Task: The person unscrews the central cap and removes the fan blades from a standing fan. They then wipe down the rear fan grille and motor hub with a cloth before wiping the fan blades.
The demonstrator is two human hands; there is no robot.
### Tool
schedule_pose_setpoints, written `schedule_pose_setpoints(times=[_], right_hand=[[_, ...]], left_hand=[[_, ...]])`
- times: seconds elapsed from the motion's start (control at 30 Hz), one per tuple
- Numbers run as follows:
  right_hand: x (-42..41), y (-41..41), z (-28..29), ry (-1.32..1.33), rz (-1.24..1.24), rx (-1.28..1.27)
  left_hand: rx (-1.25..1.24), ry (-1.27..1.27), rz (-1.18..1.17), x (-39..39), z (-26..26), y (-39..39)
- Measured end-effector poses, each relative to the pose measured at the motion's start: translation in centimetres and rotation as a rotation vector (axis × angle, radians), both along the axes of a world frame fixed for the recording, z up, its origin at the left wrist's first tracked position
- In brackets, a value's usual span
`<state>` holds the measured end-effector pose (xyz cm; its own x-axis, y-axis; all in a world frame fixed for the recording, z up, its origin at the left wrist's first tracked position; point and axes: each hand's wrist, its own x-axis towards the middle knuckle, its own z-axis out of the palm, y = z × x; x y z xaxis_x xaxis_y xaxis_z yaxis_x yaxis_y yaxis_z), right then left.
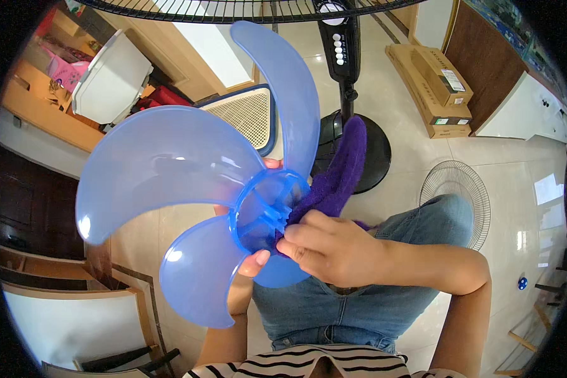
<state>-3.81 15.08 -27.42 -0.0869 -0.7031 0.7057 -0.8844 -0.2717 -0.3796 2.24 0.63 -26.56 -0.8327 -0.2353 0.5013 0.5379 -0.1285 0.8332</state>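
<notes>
A translucent blue plastic fan blade (170,151) with several curved vanes is held up before me, the ribbed back of its hub facing me. My left hand (253,264) grips it from beneath, thumb at the hub's rim and fingertips showing through behind. In my right hand (335,248) a purple cloth (333,175) is bunched, and the fingers press part of it into the hub. The rest of the cloth sticks up past the hub's right side. The cloth and hand hide part of the hub and the lower right vane.
Beyond the blade stands a black pedestal fan (342,56) on a round base, with a wire grille (245,12) at the top. Another grille (453,189) lies by my right knee. Cardboard boxes (430,90), a pet tray (245,113) and a white bin (111,80) stand farther off.
</notes>
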Motion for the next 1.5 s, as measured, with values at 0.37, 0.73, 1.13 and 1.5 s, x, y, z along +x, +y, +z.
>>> schedule_pose_setpoints(times=[0.37, 0.73, 1.13, 1.5], right_hand=[[-1.5, 0.1, -0.2, 0.356, -0.487, 0.266], [-7.3, 2.3, -0.9, -1.44, 0.039, 0.108], [-5.0, 2.8, -1.4, -1.898, 0.509, -0.157], [-5.3, 2.2, 2.0, -1.185, -0.077, 0.227]], left_hand=[[-0.037, -0.123, 0.016, -1.1, -1.0, -0.9], [0.109, -0.094, 0.082, 0.1, -0.5, -2.2], [0.026, 0.0, 0.073, -0.2, 0.6, -2.3], [-0.047, -0.023, 0.129, -0.5, 1.3, -2.1]])
